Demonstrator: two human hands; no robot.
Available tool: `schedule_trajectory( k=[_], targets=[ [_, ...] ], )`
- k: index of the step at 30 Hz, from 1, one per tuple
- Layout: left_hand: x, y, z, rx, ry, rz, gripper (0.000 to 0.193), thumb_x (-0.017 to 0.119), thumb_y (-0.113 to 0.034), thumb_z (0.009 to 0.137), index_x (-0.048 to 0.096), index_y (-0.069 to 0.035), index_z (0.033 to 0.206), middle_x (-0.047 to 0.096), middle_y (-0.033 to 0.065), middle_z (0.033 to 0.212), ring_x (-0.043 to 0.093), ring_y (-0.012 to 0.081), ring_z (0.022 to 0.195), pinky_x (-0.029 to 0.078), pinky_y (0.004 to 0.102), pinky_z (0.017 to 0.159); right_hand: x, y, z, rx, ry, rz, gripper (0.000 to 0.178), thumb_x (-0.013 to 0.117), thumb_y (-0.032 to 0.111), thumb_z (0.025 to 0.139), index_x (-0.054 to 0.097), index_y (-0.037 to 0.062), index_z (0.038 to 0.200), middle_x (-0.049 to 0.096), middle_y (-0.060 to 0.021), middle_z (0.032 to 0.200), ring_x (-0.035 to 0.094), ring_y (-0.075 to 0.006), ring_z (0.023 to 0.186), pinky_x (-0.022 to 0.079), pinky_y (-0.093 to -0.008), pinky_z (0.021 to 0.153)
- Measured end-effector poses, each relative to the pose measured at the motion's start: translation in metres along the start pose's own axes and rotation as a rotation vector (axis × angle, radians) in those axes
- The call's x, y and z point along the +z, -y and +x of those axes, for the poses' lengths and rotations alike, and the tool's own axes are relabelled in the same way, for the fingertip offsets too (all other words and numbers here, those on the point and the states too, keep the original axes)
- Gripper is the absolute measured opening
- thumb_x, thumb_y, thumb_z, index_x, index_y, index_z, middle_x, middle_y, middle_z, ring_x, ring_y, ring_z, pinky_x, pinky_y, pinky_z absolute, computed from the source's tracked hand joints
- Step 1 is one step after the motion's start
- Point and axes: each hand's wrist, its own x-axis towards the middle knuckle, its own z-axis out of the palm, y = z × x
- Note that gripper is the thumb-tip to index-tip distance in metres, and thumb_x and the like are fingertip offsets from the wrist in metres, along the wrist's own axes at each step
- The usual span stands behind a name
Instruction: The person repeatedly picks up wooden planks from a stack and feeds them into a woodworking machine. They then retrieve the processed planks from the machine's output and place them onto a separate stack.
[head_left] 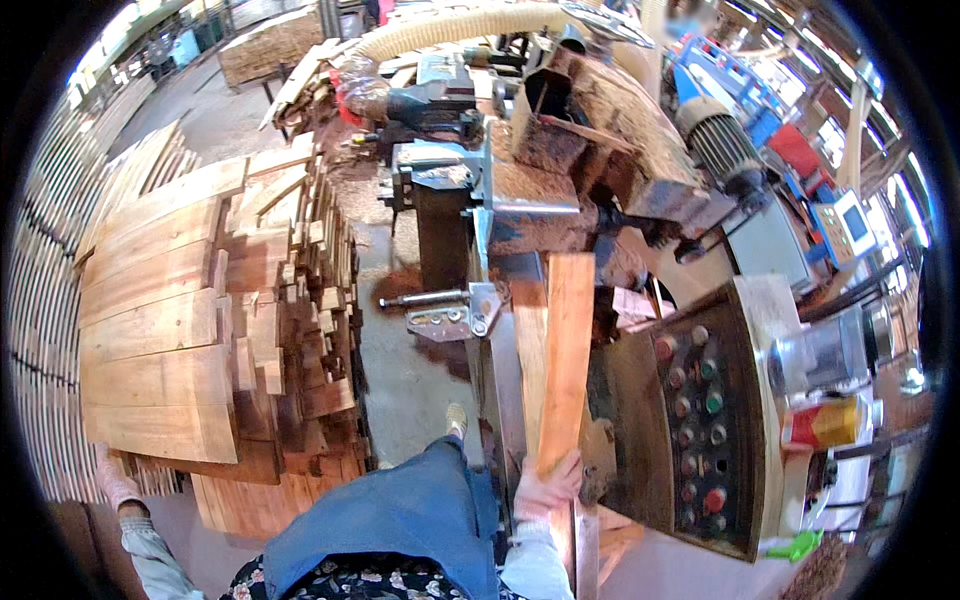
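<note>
Plank (566, 350) | near end hidden by right hand (549, 487) | left hand (118, 481): grip unclear

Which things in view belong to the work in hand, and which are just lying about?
Work in hand: orange-brown plank, held in the right hand; stacked boards, with the left hand at their near corner; probably the sawdust-covered machine and button panel.

Lying about, apparently: yellow-and-red container; clear container; green object.

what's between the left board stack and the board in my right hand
Head view shows grey floor, a shoe, a metal bracket, a metal rail and a paler board.
</note>
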Motion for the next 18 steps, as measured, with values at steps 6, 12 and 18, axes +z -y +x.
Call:
schedule_trajectory(
  k=[6,12,18],
  targets=[
    [-0.016,0.036,0.040,-0.230,0.080,-0.108,0.036,0.063,-0.037,0.103,0.064,-0.017,0.132,0.071,0.0017,0.123,0.065,0.0164,0.096,0.051,0.0283,0.067,0.086,0.104,0.124,-0.025,-0.056,0.164,0.111,0.083,0.056,0.073,0.036,0.0109,0.163,0.052,-0.0268,0.150,0.047,-0.0462,0.139,0.037,-0.0564,0.116],
    [-0.010,0.045,0.027,-0.108,0.171,-0.251,0.054,0.075,-0.040,0.098,0.063,-0.009,0.140,0.068,0.0089,0.133,0.064,0.0226,0.118,0.053,0.0330,0.097,0.075,0.103,0.119,-0.111,0.073,0.174,0.110,0.084,0.053,0.073,0.036,0.0084,0.162,0.051,-0.0269,0.151,0.049,-0.0457,0.137,0.036,-0.0567,0.117],
    [0.000,0.014,0.024,-0.089,0.258,-0.399,0.061,0.071,-0.040,0.101,0.056,-0.003,0.148,0.064,0.0112,0.142,0.061,0.0267,0.126,0.051,0.0379,0.108,-0.015,-0.022,-0.041,-0.115,0.260,-0.122,0.105,0.080,0.052,0.078,0.036,0.0061,0.162,0.055,-0.0289,0.144,0.054,-0.0483,0.129,0.043,-0.0541,0.111]
  ],
)
